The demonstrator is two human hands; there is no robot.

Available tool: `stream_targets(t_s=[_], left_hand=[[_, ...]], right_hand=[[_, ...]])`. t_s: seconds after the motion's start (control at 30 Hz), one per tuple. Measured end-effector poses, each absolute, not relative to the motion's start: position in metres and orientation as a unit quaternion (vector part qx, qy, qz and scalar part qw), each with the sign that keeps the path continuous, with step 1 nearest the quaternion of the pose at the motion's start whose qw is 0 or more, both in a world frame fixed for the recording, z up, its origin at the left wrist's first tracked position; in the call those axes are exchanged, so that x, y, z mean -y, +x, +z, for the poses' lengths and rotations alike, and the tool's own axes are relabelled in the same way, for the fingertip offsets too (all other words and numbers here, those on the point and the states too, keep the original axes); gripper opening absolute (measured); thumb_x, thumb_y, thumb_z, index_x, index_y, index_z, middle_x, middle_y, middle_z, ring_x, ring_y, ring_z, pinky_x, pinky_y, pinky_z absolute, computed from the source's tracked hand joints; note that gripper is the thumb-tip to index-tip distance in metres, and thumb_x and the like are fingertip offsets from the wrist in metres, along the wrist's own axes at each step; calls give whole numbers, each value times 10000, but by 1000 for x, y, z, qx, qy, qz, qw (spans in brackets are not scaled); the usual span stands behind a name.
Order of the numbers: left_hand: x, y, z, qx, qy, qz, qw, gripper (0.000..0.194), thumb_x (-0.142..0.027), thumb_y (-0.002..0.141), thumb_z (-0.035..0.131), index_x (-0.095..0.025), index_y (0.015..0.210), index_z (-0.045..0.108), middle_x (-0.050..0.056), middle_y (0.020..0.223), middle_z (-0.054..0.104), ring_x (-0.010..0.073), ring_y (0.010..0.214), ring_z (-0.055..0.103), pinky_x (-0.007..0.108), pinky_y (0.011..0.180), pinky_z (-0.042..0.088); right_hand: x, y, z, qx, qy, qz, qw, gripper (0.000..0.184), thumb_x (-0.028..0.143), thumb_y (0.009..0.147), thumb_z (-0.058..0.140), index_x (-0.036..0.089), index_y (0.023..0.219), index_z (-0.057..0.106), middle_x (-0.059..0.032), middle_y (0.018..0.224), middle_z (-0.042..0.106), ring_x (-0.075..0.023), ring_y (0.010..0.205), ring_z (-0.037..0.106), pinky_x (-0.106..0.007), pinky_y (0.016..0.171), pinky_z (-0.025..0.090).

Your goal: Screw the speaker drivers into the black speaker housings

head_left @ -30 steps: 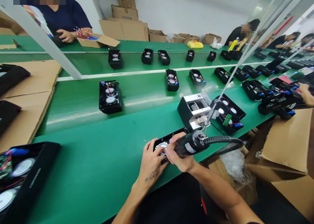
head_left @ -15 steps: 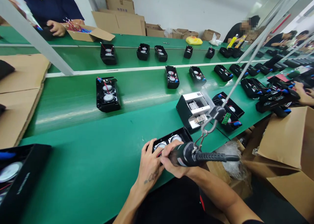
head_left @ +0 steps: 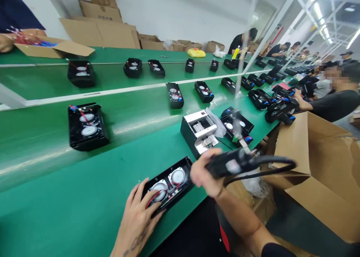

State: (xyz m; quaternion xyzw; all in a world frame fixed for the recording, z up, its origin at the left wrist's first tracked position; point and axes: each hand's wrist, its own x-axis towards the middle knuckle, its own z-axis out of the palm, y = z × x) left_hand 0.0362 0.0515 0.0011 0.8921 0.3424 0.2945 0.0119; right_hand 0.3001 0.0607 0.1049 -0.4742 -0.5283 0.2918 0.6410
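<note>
A black speaker housing lies face up on the green bench in front of me, with two round white-and-silver speakers and red and black wires inside. My left hand grips its near left end, thumb along the front side and fingers reaching over the inside. My right hand is wrapped round a black electric screwdriver, beyond the housing's right end. The screwdriver lies nearly level, with its cable trailing right; its tip is hidden behind my hand. A blurred hanging cord runs above it.
Behind the housing stands a white-and-black machine, with open housings to its right. More speaker housings sit on the green conveyor. An open cardboard box stands at right. Co-workers sit along the line.
My right hand has lifted the screwdriver away from the housing, to the right, and swung it flatter. My left hand stays on the housing. The view has turned right.
</note>
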Motion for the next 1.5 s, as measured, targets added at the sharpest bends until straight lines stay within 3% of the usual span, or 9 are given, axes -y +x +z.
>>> stream_targets(t_s=[0.07,0.17,0.33,0.47,0.6,0.77,1.33,1.5], left_hand=[[-51,18,3,-318,901,295,-16,65,-302,965,720,-283,950,780,64,1197,780,381,1519,526,593,1239,446],[-45,7,13,-320,896,304,-53,139,-301,951,760,-278,1088,761,109,1261,770,410,1497,559,629,1171,513],[-39,49,35,-319,898,298,-52,215,-328,1010,697,-248,1207,726,94,1186,805,360,1269,707,580,1130,523],[-40,83,42,-345,898,261,-81,258,-385,1090,567,-207,1181,730,78,1051,817,315,1067,738,527,1068,510],[-39,91,41,-375,897,221,-77,293,-398,1114,538,-192,1216,719,73,990,821,304,1017,737,525,1068,484],[-37,92,40,-376,900,214,-60,229,-272,1108,541,-142,1175,717,55,896,801,244,933,747,467,1072,488],[-34,91,38,-387,897,214,-30,210,-213,1095,521,-182,1211,694,32,919,819,236,959,762,455,1091,484],[-33,91,36,-388,894,225,-15,228,-209,1074,556,-172,1246,703,41,935,825,249,975,765,462,1089,491]], right_hand=[[-83,339,119,456,-450,220,736,327,456,988,681,324,1192,461,154,538,467,-141,365,475,-293,417,454],[-116,381,129,411,-469,140,769,361,353,941,783,272,1134,488,147,557,555,-108,405,505,-276,498,478],[-143,395,118,434,-523,163,715,335,388,879,820,246,960,528,122,515,560,-111,413,496,-305,520,486],[-134,394,114,456,-523,243,678,376,380,825,866,240,980,554,134,530,548,-95,410,480,-284,484,455],[-101,377,116,453,-450,353,684,360,357,905,822,258,1100,537,153,549,517,-85,367,439,-258,414,393],[-58,334,113,450,-361,417,702,343,409,990,763,325,1120,457,159,579,477,-87,324,382,-239,346,346],[-55,281,86,542,-323,398,666,281,257,1043,667,324,1222,460,142,632,479,-85,402,443,-243,447,418],[-53,281,90,541,-328,430,644,253,312,1047,650,318,1174,431,137,617,481,-100,409,438,-260,445,414]])
